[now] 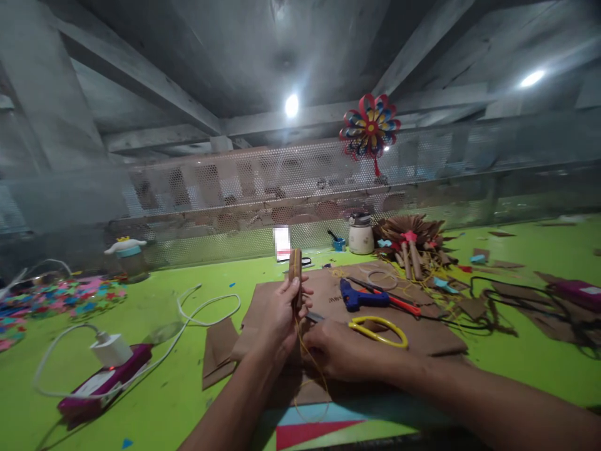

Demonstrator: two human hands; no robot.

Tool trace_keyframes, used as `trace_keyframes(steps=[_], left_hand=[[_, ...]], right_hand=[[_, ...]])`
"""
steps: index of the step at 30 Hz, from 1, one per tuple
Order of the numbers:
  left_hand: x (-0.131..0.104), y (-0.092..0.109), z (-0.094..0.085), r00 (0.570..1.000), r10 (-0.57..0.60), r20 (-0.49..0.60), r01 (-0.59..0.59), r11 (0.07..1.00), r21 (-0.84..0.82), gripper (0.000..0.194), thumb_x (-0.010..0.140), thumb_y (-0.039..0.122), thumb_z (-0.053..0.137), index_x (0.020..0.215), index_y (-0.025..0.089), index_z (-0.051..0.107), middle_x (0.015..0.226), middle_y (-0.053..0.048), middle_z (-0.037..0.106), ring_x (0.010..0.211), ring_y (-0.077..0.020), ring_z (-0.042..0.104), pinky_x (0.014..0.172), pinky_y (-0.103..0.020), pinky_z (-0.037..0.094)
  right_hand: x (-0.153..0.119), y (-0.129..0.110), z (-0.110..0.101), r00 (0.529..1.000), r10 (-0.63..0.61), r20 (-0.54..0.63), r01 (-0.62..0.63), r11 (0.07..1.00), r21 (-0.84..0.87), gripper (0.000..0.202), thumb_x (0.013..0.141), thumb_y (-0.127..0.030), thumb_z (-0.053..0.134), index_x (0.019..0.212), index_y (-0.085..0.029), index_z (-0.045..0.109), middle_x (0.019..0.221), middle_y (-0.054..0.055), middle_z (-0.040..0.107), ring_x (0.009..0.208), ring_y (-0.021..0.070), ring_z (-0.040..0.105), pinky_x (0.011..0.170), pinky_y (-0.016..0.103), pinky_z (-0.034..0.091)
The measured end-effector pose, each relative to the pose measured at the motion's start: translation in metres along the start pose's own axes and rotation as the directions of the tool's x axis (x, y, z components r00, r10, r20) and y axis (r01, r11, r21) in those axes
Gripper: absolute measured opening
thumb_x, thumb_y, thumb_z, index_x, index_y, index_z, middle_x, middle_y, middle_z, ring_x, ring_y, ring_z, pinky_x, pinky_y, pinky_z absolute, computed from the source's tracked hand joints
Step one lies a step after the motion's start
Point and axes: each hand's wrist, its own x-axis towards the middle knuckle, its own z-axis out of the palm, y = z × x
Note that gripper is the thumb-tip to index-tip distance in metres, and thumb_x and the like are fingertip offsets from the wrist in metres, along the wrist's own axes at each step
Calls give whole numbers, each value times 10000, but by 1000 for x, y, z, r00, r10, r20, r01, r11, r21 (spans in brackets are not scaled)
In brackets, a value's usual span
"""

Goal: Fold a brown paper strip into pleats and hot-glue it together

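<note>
My left hand (pixel 282 310) is wrapped round a narrow folded strip of brown paper (pixel 295 266), held upright. A thin yellow string (pixel 323 382) runs along the strip and hangs below it in a loose loop. Close beside, to the right and slightly lower, my right hand (pixel 335 349) is closed, its fingers pinching the string near the strip's lower end. Yellow-handled scissors (pixel 402 338) lie just behind my right hand on brown paper sheets (pixel 272 300), which are partly hidden by my arms.
A blue glue gun (pixel 359 297) and a red-handled tool (pixel 406 305) lie on the paper. Right and behind are a jar (pixel 360 237) and a pleated paper bundle (pixel 413 235). A purple power strip (pixel 84 401) with a white cable (pixel 169 357) sits left on the green table (pixel 178 401).
</note>
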Motion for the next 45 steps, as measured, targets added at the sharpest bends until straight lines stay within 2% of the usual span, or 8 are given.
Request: trace_keyframes(steps=[4,7,11,15,24,30,36,45], left_hand=[[6,-1,-5,996,81,-24,-79,994,82,231,754,274,556,910,105,551,585,13,519,364,-30,387,303,-133,205],[10,-5,-8,997,64,-48,-58,991,121,251,746,289,559,919,108,537,550,29,494,344,-28,357,302,-136,182],[14,-19,-9,999,-36,12,34,987,158,279,750,326,554,923,107,532,525,33,493,334,-24,340,324,-137,203],[16,-33,-10,993,-102,56,90,978,187,252,769,307,537,906,96,536,531,24,497,343,-14,331,332,-121,194],[16,-38,-10,990,-139,14,133,973,190,173,772,197,487,918,114,530,578,13,510,358,-28,369,305,-118,223],[16,-38,-8,987,-93,130,78,990,114,227,761,161,474,979,105,503,627,-14,533,431,-53,441,331,-128,267],[17,-37,-8,989,-63,137,50,994,97,238,741,152,463,975,121,496,671,-25,552,464,-65,473,350,-137,293],[14,-43,-6,984,-131,122,124,990,69,218,773,130,445,984,107,494,665,-39,571,481,-83,513,406,-169,373]], right_hand=[[-7,-28,-29,929,-319,188,316,948,46,115,731,-154,507,733,-137,620,714,24,603,610,90,464,566,189,340],[-9,-30,-54,906,-354,232,307,927,216,193,791,-273,497,825,-151,642,689,3,608,601,79,489,564,169,359],[-7,18,-88,995,-35,-98,48,989,140,247,808,-283,461,756,-135,652,662,11,606,587,90,486,549,191,352],[-13,89,-106,894,375,-245,-373,926,56,319,784,-327,461,652,-102,646,539,19,571,497,99,461,481,212,302],[-21,116,-90,854,517,57,-465,808,-363,201,712,-289,520,688,-158,671,651,53,642,599,143,530,542,230,317],[-18,110,-66,831,545,111,-446,772,-452,192,547,-174,625,729,-134,671,808,144,644,701,228,565,552,261,344],[-25,114,-61,839,540,69,-445,754,-483,243,621,-172,571,847,-131,652,948,153,607,924,260,518,689,268,373],[-40,126,-92,844,531,-76,-533,846,-7,310,634,-182,538,925,-147,641,844,28,644,731,161,549,636,224,386]])
